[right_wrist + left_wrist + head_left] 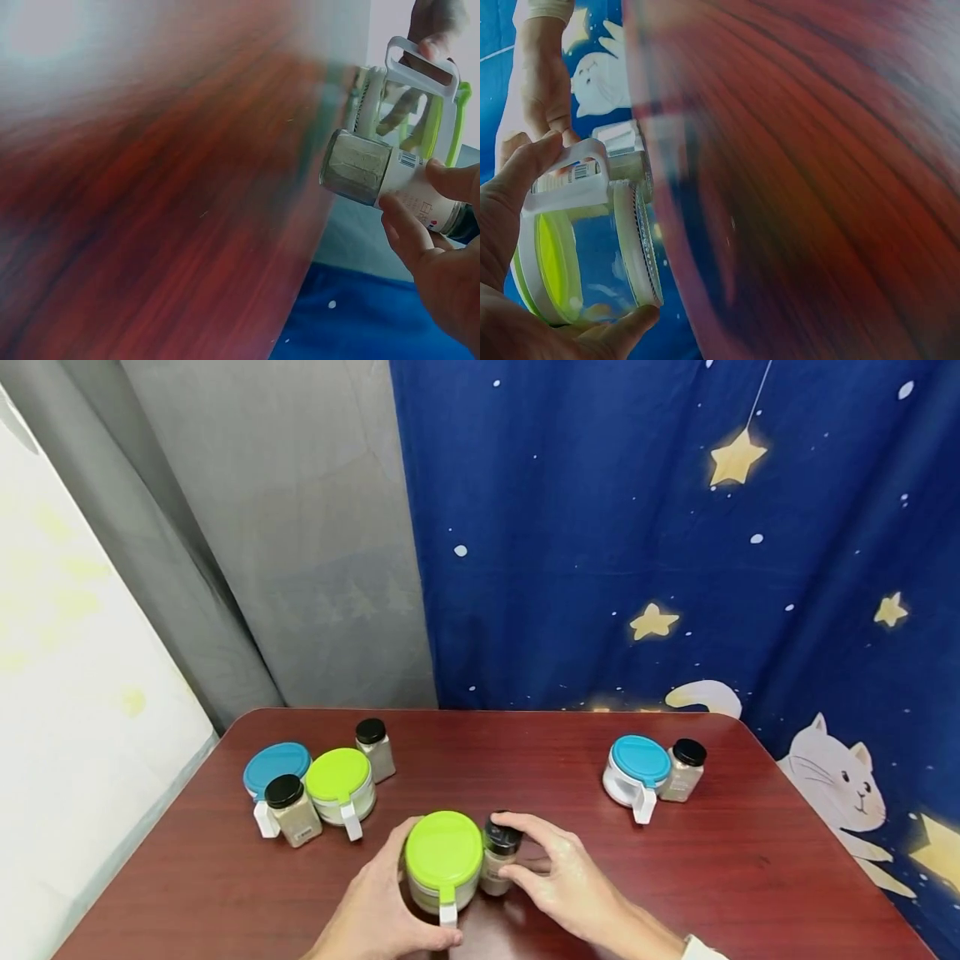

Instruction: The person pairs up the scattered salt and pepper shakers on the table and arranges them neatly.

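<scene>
In the head view, my left hand (375,902) curls round a clear jar (444,852) with a lime-green lid and a white handle. Its thumb is at the handle (570,198) in the left wrist view, and the fingers reach round the far side. Right beside that jar, my right hand (566,883) pinches a small glass spice bottle (497,870) with a black cap. The right wrist view shows the bottle's pale label (409,184) and light-coloured contents. Both containers stand upright; I cannot tell whether their bases touch the table.
On the dark red table (712,893), a blue-lidded jar (279,767), another green-lidded jar (339,775) and two black-capped bottles cluster at left. Another blue-lidded jar (637,760) stands beside a black-capped bottle (684,770) at back right. Curtains (570,527) hang behind.
</scene>
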`<state>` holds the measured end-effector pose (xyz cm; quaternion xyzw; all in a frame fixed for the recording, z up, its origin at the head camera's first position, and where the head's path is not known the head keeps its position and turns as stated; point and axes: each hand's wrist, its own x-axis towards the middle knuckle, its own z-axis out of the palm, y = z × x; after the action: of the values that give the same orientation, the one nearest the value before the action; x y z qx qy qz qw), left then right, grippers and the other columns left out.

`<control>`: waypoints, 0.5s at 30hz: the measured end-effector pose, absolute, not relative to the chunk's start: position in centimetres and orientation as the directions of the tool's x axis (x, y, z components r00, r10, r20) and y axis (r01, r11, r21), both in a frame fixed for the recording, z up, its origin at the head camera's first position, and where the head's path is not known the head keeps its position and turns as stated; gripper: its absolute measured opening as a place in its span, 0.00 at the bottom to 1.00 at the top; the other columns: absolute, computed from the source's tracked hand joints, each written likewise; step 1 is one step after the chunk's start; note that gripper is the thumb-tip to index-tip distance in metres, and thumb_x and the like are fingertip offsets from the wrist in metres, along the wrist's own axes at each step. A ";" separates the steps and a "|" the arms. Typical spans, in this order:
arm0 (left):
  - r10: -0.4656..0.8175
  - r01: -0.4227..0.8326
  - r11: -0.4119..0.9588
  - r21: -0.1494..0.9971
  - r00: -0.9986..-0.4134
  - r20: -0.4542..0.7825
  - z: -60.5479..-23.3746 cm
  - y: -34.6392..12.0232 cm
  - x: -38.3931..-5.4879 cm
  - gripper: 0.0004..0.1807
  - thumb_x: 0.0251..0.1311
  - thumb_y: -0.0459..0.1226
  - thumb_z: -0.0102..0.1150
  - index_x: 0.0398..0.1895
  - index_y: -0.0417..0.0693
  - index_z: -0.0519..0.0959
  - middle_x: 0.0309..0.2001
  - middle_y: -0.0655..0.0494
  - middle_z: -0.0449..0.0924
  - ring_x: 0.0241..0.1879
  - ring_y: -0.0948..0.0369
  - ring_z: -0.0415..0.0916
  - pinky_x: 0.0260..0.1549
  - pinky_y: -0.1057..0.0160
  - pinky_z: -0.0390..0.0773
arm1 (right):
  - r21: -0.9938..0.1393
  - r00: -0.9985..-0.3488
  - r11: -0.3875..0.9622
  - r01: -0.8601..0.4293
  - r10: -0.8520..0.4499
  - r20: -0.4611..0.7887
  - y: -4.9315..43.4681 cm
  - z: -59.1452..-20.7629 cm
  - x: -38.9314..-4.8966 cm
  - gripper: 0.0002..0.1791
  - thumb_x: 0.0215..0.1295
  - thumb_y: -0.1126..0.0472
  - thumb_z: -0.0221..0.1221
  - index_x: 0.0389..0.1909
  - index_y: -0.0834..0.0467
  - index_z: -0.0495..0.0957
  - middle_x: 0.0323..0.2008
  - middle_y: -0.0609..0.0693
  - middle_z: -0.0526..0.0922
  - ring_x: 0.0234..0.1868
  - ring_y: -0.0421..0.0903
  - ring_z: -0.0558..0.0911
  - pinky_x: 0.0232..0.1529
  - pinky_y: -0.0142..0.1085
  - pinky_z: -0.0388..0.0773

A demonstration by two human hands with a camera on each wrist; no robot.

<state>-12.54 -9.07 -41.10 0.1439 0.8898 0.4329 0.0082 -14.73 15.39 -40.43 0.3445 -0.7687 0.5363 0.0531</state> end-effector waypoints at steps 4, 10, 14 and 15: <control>0.319 0.276 0.574 0.771 -0.943 0.100 -41.3 -7.4 -12.6 0.61 0.21 0.62 0.73 0.64 0.66 0.51 0.50 0.71 0.67 0.44 0.68 0.69 0.42 0.53 0.71 | -0.830 -0.811 0.219 -0.513 -0.440 0.385 17.3 -40.7 -13.9 0.30 0.54 0.67 0.63 0.58 0.50 0.66 0.52 0.49 0.72 0.47 0.47 0.77 0.35 0.33 0.77; 0.323 0.246 0.559 0.792 -0.944 0.065 -41.6 -4.7 -12.7 0.61 0.20 0.62 0.73 0.65 0.64 0.52 0.48 0.71 0.67 0.43 0.67 0.69 0.41 0.53 0.71 | -0.868 -0.864 0.237 -0.438 -0.377 0.333 19.8 -40.6 -13.0 0.30 0.53 0.66 0.64 0.58 0.52 0.67 0.52 0.48 0.71 0.48 0.48 0.76 0.35 0.34 0.77; 0.326 0.277 0.545 0.792 -0.940 0.104 -41.6 -3.3 -12.8 0.62 0.17 0.64 0.73 0.64 0.67 0.52 0.47 0.73 0.68 0.43 0.68 0.69 0.41 0.54 0.71 | -0.853 -0.857 0.240 -0.463 -0.366 0.363 21.1 -40.5 -12.7 0.30 0.53 0.68 0.63 0.58 0.53 0.66 0.52 0.51 0.71 0.48 0.49 0.76 0.35 0.35 0.77; 0.330 0.283 0.541 0.792 -0.938 0.111 -41.7 -2.8 -12.8 0.62 0.17 0.64 0.72 0.64 0.68 0.52 0.46 0.73 0.68 0.43 0.69 0.69 0.41 0.54 0.71 | -0.852 -0.862 0.249 -0.461 -0.353 0.363 21.5 -40.4 -12.6 0.30 0.52 0.68 0.63 0.58 0.53 0.67 0.52 0.51 0.71 0.47 0.49 0.77 0.35 0.35 0.77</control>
<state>-12.82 -2.78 -41.66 0.1747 0.8773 0.4463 0.0258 -12.58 21.46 -40.44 0.2580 -0.7889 0.5556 0.0484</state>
